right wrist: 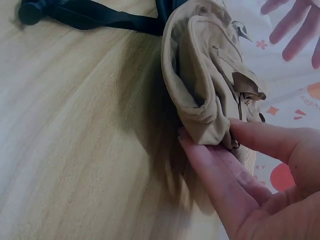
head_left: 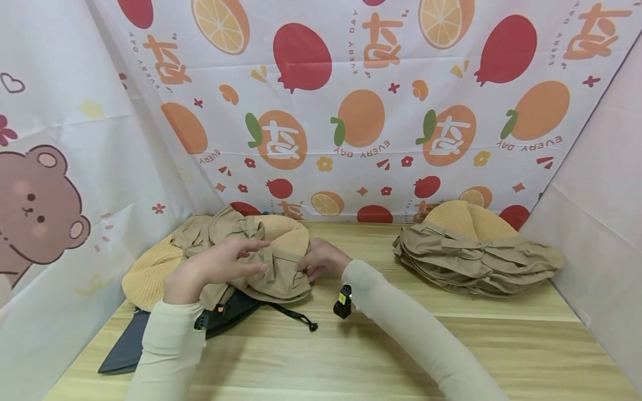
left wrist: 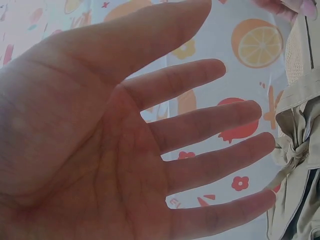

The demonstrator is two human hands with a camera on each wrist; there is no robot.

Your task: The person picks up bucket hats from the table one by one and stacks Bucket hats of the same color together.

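Behind the tabletop (head_left: 321,356), cloth (head_left: 321,131) is showing "EVERY DAY"; right hand (head_left: 323,258) is pinching a hat (head_left: 282,277), left hand (head_left: 215,266) holding fingers (left wrist: 220,162) wide.

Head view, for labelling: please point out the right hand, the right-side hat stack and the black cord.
Right hand (head_left: 326,258): head view, back of hand.
Hat stack (head_left: 476,256): head view, tan cloth.
Black cord (head_left: 291,313): head view, midway along.

a makeshift booth, with printed cloth (head_left: 321,111) enclosing a wood-grain table (head_left: 311,367).
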